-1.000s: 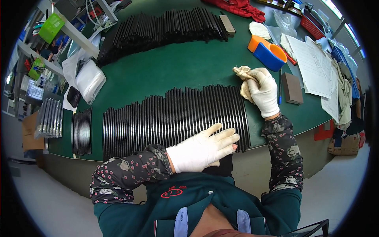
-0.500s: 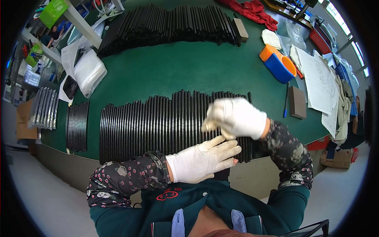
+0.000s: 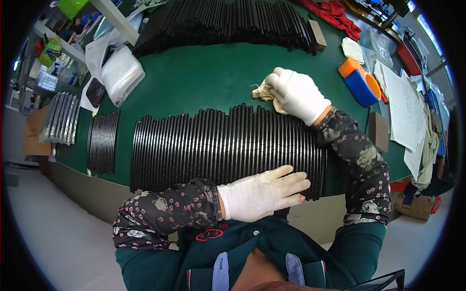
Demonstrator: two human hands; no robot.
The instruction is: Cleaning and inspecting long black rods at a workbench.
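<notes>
A long row of black strips lies side by side on the green table in front of me. My left hand, in a white glove, rests flat with fingers together on the near ends of the strips at the right. My right hand, also gloved, is closed on a crumpled beige cloth and presses it at the far edge of the row, right of centre.
A second row of black strips lies at the table's far side. A small stack of strips sits at the left, white bags behind it. An orange-and-blue container, papers and a brown block are on the right.
My right hand carried the cloth from the right side of the table onto the strips, then up to the far edge of the row. My left hand stayed flat on the near ends.
</notes>
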